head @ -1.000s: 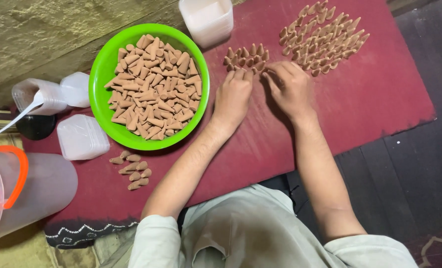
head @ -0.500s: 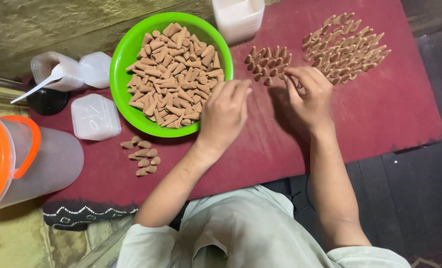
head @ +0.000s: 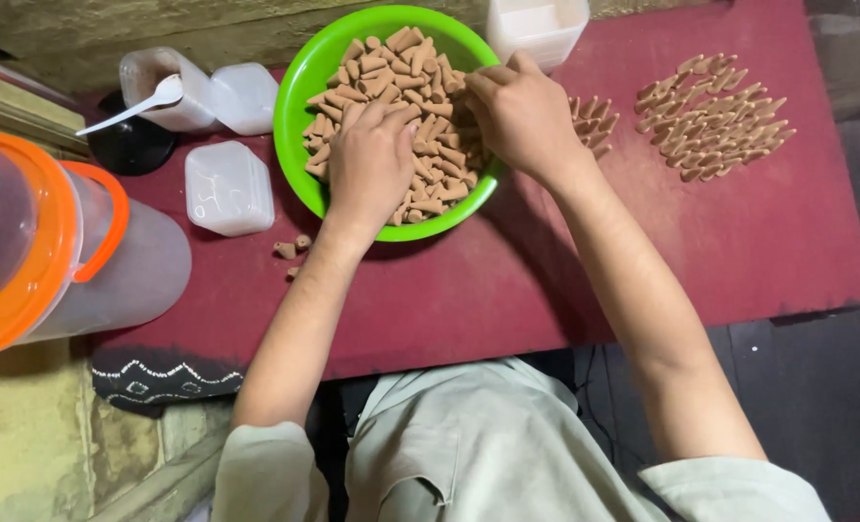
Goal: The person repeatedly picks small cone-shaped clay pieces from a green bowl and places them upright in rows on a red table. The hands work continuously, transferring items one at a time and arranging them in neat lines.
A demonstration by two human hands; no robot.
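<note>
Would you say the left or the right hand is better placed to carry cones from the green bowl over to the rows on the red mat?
Probably the right hand: it is at the side of the green bowl nearest the rows of cones.

A low bench [head: 546,280] with a dark red top carries everything. A green bowl [head: 300,92] heaped with small brown cones sits at its far edge. Left of the bowl lie a clear plastic lid [head: 229,188], an open plastic tub [head: 155,82] with a white spoon [head: 135,101] in it, and a second lid [head: 244,95]. A few loose cones [head: 291,246] lie just in front of the bowl. To the right, two patches of cones are laid out on the red surface: a small one [head: 592,114] near the bowl and a larger one [head: 715,118] farther right. A white container [head: 536,24] stands behind them.
</note>
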